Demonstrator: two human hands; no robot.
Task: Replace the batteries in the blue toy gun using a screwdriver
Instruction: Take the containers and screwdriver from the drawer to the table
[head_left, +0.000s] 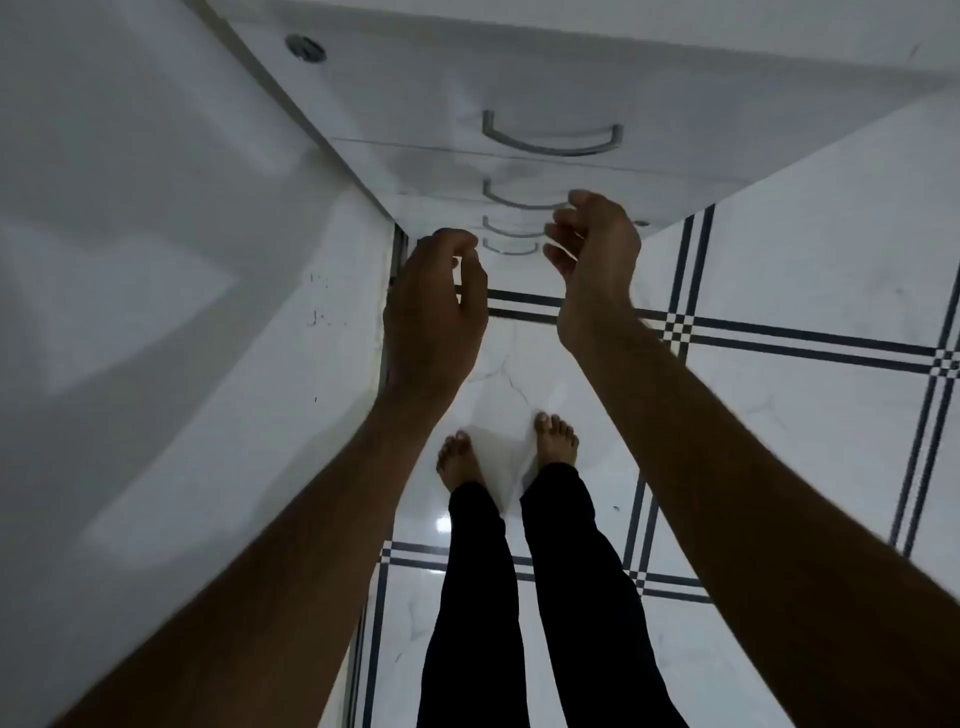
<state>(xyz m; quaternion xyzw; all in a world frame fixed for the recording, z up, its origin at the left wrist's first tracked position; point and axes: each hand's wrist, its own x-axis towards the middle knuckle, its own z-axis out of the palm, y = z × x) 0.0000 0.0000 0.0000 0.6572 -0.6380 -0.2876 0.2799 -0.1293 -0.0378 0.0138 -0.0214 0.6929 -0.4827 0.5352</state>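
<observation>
No toy gun, batteries or screwdriver show in the head view. I stand facing a white drawer unit (571, 78) and look straight down its front. My left hand (434, 317) hangs in front of the lower drawers with loosely curled fingers and holds nothing. My right hand (592, 249) is raised beside it, fingers loosely curled close to the second drawer handle (519, 200), with nothing in it. I cannot tell if it touches the handle.
Several drawers with curved metal handles, such as the top handle (553, 137), stack downward. A white cabinet side (156, 260) fills the left. The glossy white tiled floor (779, 415) with dark stripe lines lies below, with my bare feet (556, 441) on it.
</observation>
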